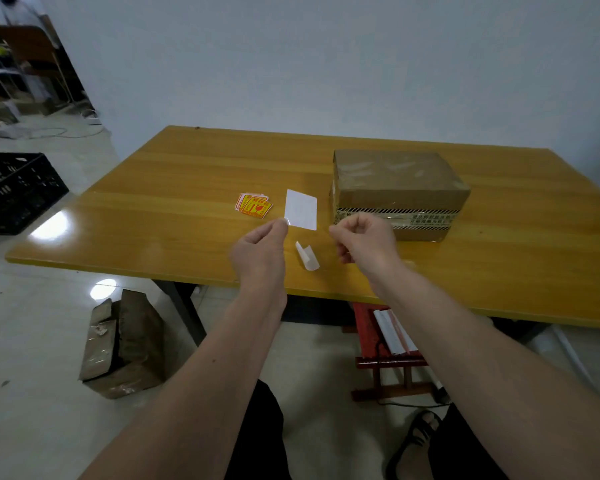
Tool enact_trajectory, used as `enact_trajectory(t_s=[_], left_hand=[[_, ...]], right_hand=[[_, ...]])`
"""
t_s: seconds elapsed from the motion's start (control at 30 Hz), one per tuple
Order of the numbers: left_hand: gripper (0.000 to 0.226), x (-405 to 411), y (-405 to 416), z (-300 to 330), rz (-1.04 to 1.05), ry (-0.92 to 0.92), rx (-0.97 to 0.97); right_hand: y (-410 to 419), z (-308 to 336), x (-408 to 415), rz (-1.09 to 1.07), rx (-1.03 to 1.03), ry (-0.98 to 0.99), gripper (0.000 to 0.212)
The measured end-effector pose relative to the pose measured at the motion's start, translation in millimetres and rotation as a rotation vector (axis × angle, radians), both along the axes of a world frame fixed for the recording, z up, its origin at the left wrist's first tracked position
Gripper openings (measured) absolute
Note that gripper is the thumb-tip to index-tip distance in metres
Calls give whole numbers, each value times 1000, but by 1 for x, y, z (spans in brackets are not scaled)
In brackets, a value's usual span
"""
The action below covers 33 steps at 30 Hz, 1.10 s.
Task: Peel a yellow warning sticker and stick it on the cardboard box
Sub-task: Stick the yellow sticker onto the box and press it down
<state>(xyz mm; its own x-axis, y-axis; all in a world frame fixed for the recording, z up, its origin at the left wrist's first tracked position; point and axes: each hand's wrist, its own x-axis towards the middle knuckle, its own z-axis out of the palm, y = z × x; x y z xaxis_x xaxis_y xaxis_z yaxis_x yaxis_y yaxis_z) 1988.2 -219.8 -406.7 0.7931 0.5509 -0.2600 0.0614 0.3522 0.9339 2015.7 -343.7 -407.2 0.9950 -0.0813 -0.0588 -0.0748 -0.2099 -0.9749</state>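
A small stack of yellow-and-red warning stickers [254, 206] lies on the wooden table [174, 188]. My left hand [260, 251] pinches the lower left corner of a white rectangular sheet [301, 209], held up with its blank side toward me; no print shows on it. My right hand [366, 242] hovers just right of the sheet with its fingers curled and thumb against forefinger, and nothing is visible in it. The cardboard box [395, 188], taped and banded with striped tape, stands on the table right behind my right hand.
A curled strip of white backing paper [307, 256] lies on the table between my hands. A torn cardboard box [122, 344] sits on the floor at left, a black crate [14, 192] further left, and a red stool [385, 344] under the table.
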Motion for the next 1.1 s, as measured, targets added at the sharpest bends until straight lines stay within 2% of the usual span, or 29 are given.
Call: enact_trajectory(t_s=[0.1,0.2,0.47,0.73,0.9,1.1], left_hand=[[4,-4,-19,14,-5,-68,136],[11,-8,-39,27,-46,-131,229],[5,2,-65,50,-115,-97,-29],[16,31,-81,52,-181,-51,-53],[1,45,-87,52,-217,-49,-49],[12,53,-94,57,-204,-46,-30]], right_hand=[[-7,16,-8,-2,47,-41,6],[-13,31,-14,13,95,-49,7],[-48,56,-11,-161,80,-64,7],[-66,68,4,-132,147,-55,13],[-76,69,14,-143,149,-49,12],[-79,70,22,-183,149,-43,15]])
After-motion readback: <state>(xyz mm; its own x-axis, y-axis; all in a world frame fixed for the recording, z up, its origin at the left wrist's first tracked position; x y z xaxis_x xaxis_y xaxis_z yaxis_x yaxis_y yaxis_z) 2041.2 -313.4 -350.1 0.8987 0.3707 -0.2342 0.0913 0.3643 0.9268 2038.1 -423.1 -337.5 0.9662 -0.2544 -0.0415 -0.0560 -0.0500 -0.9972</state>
